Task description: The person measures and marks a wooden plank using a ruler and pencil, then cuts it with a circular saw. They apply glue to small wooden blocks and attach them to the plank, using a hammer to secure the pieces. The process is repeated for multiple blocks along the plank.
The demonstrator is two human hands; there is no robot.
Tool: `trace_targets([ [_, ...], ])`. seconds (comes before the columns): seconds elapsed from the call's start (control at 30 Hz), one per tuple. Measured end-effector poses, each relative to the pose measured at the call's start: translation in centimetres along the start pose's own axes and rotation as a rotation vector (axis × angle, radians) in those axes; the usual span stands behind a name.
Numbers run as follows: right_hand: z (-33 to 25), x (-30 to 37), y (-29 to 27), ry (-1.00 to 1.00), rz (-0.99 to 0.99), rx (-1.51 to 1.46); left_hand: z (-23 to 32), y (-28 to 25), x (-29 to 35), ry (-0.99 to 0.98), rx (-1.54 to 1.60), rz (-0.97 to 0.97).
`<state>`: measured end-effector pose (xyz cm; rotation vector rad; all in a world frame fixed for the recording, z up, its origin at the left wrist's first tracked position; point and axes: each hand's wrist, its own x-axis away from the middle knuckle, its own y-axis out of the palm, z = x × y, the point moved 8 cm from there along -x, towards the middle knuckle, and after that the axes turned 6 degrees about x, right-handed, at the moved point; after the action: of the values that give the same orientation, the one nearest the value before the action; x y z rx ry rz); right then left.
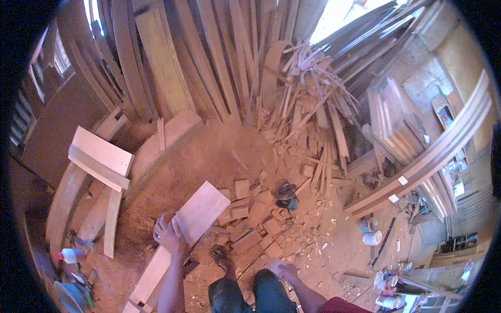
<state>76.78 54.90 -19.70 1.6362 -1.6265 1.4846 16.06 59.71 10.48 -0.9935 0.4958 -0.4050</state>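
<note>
A pale, flat wooden board (203,211) lies slantwise in front of me, over a long light plank (151,276) that runs to the lower left. My left hand (169,236) grips the board's near left end, fingers bent at its edge. Beside my right knee is my right hand (284,271), its fingers curled in. A pale patch shows at those fingers, but what it is cannot be made out. My trousered knees and one sandalled foot (220,256) show below the board.
Wood offcuts (261,221) and a dark power tool (286,195) lie on the dusty floor ahead. Tall planks (209,57) lean at the back. A board (99,156) rests on supports at left. Long curved timbers (417,172) and paint tins (370,232) stand right.
</note>
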Motion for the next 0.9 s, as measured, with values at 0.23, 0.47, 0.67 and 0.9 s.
trace_targets([
  [0.23,-3.7,11.7,-2.0,-0.505,0.025,0.171,1.6,-4.9,8.7,0.081,0.480,-0.148],
  [0.47,-10.9,39.1,4.5,-1.437,0.082,0.638,2.2,-8.3,34.1,-0.949,1.334,-1.159],
  [0.67,-2.8,44.0,11.2,-1.603,-0.202,0.519,-8.3,-9.6,34.5,-0.737,1.138,-1.008],
  [0.9,-8.5,53.4,15.3,-1.392,-0.677,0.206,-14.4,-17.9,31.0,-0.377,1.011,-0.788],
])
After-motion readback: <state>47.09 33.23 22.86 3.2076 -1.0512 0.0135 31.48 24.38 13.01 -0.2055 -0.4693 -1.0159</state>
